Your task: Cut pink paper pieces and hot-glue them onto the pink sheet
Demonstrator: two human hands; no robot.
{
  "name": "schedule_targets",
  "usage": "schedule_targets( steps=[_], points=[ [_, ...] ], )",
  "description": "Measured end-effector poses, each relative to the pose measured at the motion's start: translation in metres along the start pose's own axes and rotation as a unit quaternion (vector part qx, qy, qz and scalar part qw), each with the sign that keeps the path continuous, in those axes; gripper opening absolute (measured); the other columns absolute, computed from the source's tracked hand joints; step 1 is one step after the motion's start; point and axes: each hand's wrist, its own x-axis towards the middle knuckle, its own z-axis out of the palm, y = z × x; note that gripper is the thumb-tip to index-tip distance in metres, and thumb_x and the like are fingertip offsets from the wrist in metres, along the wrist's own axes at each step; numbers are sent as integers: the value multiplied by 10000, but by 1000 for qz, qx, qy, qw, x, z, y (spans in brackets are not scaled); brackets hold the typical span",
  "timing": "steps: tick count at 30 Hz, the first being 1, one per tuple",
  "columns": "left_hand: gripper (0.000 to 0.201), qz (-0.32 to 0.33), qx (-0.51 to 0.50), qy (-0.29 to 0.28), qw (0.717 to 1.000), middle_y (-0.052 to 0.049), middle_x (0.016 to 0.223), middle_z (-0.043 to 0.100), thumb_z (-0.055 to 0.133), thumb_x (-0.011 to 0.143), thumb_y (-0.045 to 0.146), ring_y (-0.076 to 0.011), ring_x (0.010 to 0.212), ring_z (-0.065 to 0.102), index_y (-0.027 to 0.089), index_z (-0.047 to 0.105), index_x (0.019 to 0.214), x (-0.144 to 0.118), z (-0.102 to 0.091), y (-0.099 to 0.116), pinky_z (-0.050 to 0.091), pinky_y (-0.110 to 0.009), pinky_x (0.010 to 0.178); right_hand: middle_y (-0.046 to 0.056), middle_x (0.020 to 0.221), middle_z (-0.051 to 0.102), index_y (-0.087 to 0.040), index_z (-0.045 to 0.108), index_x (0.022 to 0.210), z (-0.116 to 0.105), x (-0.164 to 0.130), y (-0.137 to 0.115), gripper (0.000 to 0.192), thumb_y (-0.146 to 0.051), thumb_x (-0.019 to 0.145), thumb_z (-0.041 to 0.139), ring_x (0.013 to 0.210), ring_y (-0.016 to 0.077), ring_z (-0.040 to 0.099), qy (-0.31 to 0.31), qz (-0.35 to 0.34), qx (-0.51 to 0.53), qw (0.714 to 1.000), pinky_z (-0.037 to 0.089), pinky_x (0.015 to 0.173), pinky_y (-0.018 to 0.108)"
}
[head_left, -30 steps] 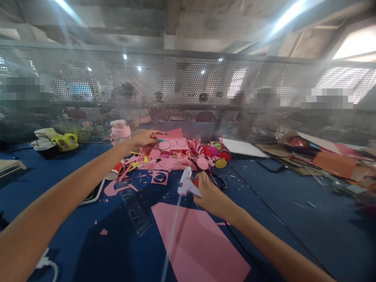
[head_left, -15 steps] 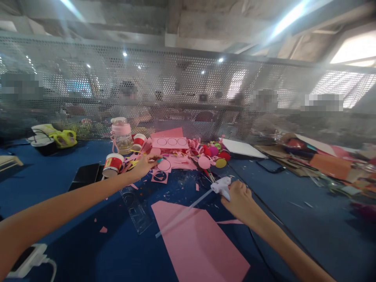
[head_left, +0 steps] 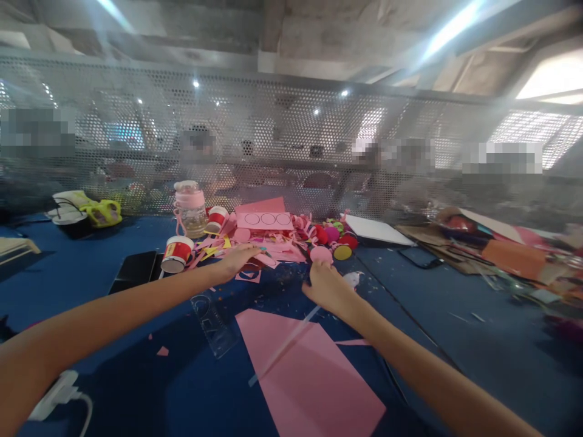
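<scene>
My left hand (head_left: 238, 262) is closed in a pinch on a round pink paper piece (head_left: 268, 261), in front of the heap of pink paper scraps (head_left: 285, 250). A small teal bit shows at its fingertips. My right hand (head_left: 331, 286) reaches over the table just in front of a pink disc (head_left: 321, 254), its thumb apart from its fingers. The fingertips point away and are partly hidden; I see nothing held in them. Behind this hand lies the white glue gun (head_left: 352, 278), mostly covered, with its long glue stick (head_left: 291, 340) stretching across a pink sheet (head_left: 314, 376).
A clear stencil ruler (head_left: 214, 328) lies left of the sheet. Paper cups (head_left: 177, 254), a pink-lidded bottle (head_left: 190, 209) and a black flat object (head_left: 134, 272) stand farther left. Orange card (head_left: 514, 260) and other craft materials are heaped at right. A perforated metal screen (head_left: 282, 133) closes the back.
My right hand has let go of the glue gun and moved left and away from me, toward the pink disc. The pink piece at my left hand has tilted and shifted slightly right.
</scene>
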Motion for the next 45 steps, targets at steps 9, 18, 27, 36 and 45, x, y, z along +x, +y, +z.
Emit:
schedule_targets(
  steps=[9, 18, 27, 36, 45],
  points=[
    [92, 11, -55, 21, 998, -41, 712, 674, 603, 733, 216, -141, 595, 643, 134, 601, 775, -6, -8, 12, 506, -257, 627, 250, 947, 625, -6, 631, 926, 18, 30, -2, 293, -66, 659, 527, 900, 320, 612, -57, 62, 34, 996, 436, 690, 344],
    [89, 29, -138, 38, 989, -79, 781, 678, 511, 791, 163, -165, 672, 663, 127, 583, 829, 9, -14, 16, 523, -287, 671, 267, 989, 590, -2, 528, 1025, 18, 35, 8, 361, -56, 680, 437, 991, 352, 549, 22, 128, 150, 980, 403, 768, 405],
    [171, -17, -166, -5, 986, -132, 941, 661, 437, 850, 199, -184, 768, 654, 124, 584, 895, 15, 6, 20, 525, -310, 676, 87, 730, 534, -157, 453, 805, 5, 39, 9, 126, -110, 695, 411, 768, 261, 533, 173, 120, 362, 908, 394, 706, 386],
    [243, 34, -126, -35, 991, -112, 1120, 600, 511, 816, 337, -224, 1031, 564, 177, 584, 984, 25, 13, 22, 455, -392, 863, 10, 730, 494, -220, 406, 797, 0, 35, -14, 119, -333, 764, 427, 663, 173, 496, 265, 6, 605, 750, 433, 631, 339],
    [546, 180, -29, 85, 980, -94, 1293, 444, 741, 594, 221, -250, 1235, 344, 172, 515, 1089, 32, 27, 28, 300, -369, 1011, -22, 727, 470, -224, 500, 886, -4, 18, -19, 136, -311, 781, 504, 602, 105, 416, 242, -98, 712, 652, 370, 566, 247]
  ],
)
